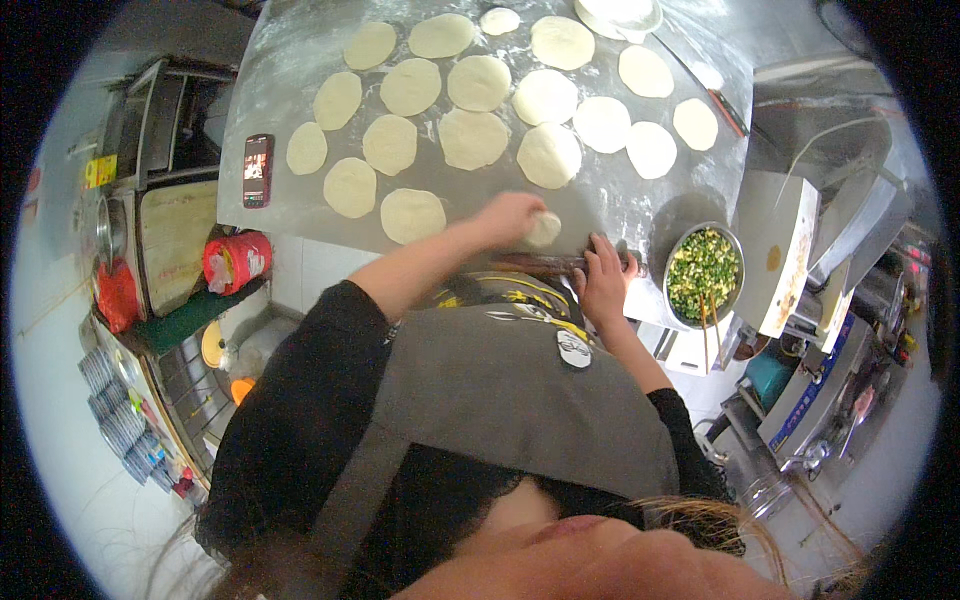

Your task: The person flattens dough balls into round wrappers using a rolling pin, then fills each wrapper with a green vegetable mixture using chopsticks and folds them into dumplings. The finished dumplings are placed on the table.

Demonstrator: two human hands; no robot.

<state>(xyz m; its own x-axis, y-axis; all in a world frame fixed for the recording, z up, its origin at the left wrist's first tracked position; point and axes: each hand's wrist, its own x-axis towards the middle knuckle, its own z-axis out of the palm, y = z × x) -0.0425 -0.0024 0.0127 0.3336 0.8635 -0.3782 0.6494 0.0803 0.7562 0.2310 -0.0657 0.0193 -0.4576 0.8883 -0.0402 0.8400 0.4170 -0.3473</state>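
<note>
At the near edge of the floured steel table [487, 214], my left hand [511, 217] has its fingers on a small dough round [545, 229]; slight blur softens the hand. Between that dough and my apron lies a dark rolling pin [534, 264]. My right hand [606, 279] rests over the right part of the pin, gripping it with fingers partly spread. Several flat, pale dough rounds [472, 140] cover the table beyond my hands. One smaller, floury dough piece [499, 21] sits among them at the far side.
Right of my hand stands a metal bowl [670, 301] of chopped greens and yellow bits, with chopsticks [709, 330] in it. A long knife [727, 112] lies at the right edge, near a white bowl of flour [619, 30]. A phone [258, 171] lies at left, above a red bucket [237, 261].
</note>
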